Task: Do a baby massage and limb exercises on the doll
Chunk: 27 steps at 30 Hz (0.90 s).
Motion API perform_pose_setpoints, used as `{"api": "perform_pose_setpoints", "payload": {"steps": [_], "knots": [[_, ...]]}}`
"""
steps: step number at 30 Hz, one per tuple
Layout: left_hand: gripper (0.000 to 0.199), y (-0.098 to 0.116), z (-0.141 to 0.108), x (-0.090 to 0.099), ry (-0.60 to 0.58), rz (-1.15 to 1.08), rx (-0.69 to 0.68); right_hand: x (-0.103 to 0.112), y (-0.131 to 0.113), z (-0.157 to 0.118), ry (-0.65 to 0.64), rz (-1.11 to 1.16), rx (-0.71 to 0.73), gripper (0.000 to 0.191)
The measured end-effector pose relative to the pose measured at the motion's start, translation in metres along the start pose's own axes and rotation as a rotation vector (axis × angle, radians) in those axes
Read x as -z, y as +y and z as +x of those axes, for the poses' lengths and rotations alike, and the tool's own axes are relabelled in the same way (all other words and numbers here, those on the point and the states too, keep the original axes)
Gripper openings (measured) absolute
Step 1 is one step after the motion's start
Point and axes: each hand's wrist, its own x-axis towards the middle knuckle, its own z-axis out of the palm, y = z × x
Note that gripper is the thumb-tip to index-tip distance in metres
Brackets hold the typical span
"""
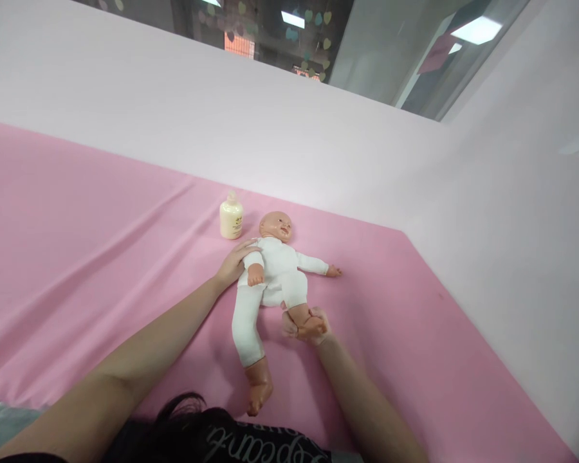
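"What container are we seeing?"
"We're viewing a squat, pale-yellow pump bottle (231, 220), its small label defying our reading and its fill level escaping us."
"And the white-cloth-bodied baby doll with tan plastic limbs (280, 260)?"
"It's lying on a pink cloth-covered surface (395, 308), right of the bottle, head far. Our left hand (232, 265) is resting against its left side, fingers slightly apart; our blurred right hand (319, 339), partly hiding behind its raised foot, is curling fingers around it."

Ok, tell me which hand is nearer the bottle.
Left. The left hand touches the doll just this side of the bottle; the right hand is farther, at the foot of its bent leg.
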Motion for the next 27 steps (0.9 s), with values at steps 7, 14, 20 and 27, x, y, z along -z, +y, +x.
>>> {"api": "perform_pose_setpoints", "payload": {"steps": [7,14,20,27], "knots": [[0.051,-0.008,-0.002,0.003,-0.043,0.151,-0.088,-0.010,-0.013,0.004,0.198,0.176,0.043,0.035],[0.049,-0.003,0.000,0.002,-0.015,0.141,-0.070,-0.012,-0.013,0.006,0.273,0.235,0.047,0.031],[0.045,0.001,-0.001,0.001,-0.001,0.155,-0.013,-0.010,-0.012,0.006,0.298,0.219,0.033,0.030],[0.035,0.003,0.000,0.003,0.018,0.110,0.027,-0.009,-0.011,0.007,0.283,0.203,0.018,0.029]]}}
